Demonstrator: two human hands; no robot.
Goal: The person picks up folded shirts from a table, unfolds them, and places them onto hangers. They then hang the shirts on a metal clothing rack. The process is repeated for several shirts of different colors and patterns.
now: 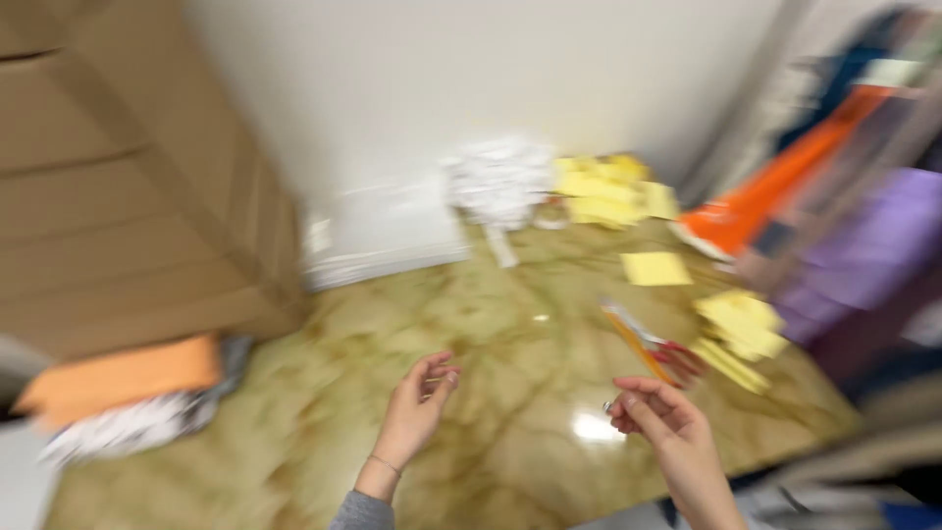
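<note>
Head view, frame heavily motion-blurred; fine detail not readable.

Your left hand hovers above the glossy marbled worktop, palm turned inward, fingers loosely curled and apart. Its grip is released; nothing is in it. A thin bracelet sits at the wrist, above a grey sleeve.

Your right hand is low at the right, fingers bent toward the thumb. A small pale or metallic item shows at the fingertips; the blur hides what it is, and you cannot tell from this view whether the grip is clenched on it.

Just beyond your right hand, on the worktop, lies a pair of scissors with red handles, blades pointing away from you toward the upper left. Near it, not touching your hand.

Yellow paper sheets lie to the right of the scissors; one single yellow sheet lies farther back, and a yellow pile sits by the wall beside a heap of crumpled white paper.

Left side: large cardboard box; an orange sheet on white material below it. Right edge: orange and purple items, blurred.
</note>
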